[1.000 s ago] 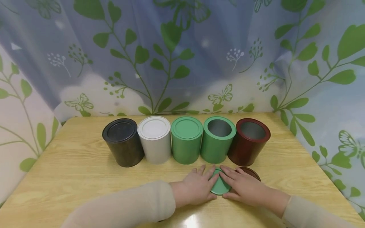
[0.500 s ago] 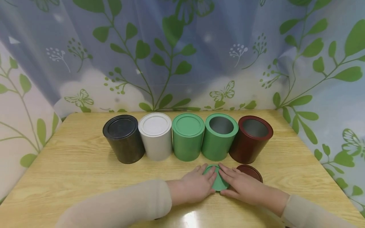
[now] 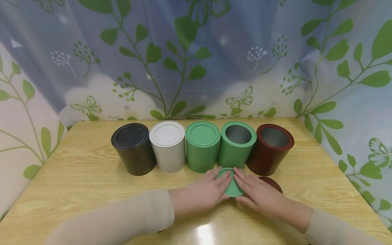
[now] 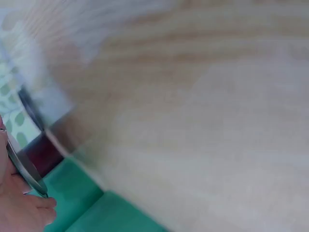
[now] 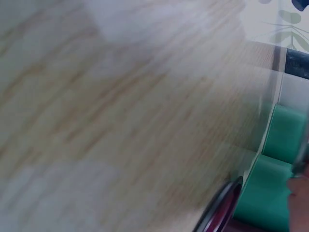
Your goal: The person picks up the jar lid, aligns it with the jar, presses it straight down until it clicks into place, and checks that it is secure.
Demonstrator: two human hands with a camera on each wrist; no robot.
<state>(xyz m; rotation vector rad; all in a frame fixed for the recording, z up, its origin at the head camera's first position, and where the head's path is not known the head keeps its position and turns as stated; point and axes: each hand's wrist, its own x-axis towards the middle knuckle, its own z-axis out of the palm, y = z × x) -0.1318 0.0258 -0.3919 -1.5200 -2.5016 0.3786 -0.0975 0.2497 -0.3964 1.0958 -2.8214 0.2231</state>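
Between my two hands is a round green lid [image 3: 233, 189], tilted and off the table in front of the cans. My left hand [image 3: 206, 191] grips its left side, fingers over the top; the left wrist view shows the lid's thin edge [image 4: 28, 173] between thumb and fingers. On the right side my right hand [image 3: 260, 194] holds it too, fingertips near its far edge. Directly behind stands a green can [image 3: 233, 158] with its top uncovered. A dark red-brown lid [image 3: 273, 183] lies on the table, partly hidden behind the right hand.
Right of the uncovered green can is a dark red can [image 3: 267, 160], also without a lid. To the left, in the same row, stand a lidded green can [image 3: 202, 158], a white can [image 3: 169, 158] and a black can [image 3: 136, 161]. A patterned curtain [image 3: 214, 78] hangs behind the wooden table [image 3: 92, 180].
Both hands have raised the green lid from the table and moved it slightly forward, toward the uncovered green can. More of the red-brown lid was visible half a second ago.
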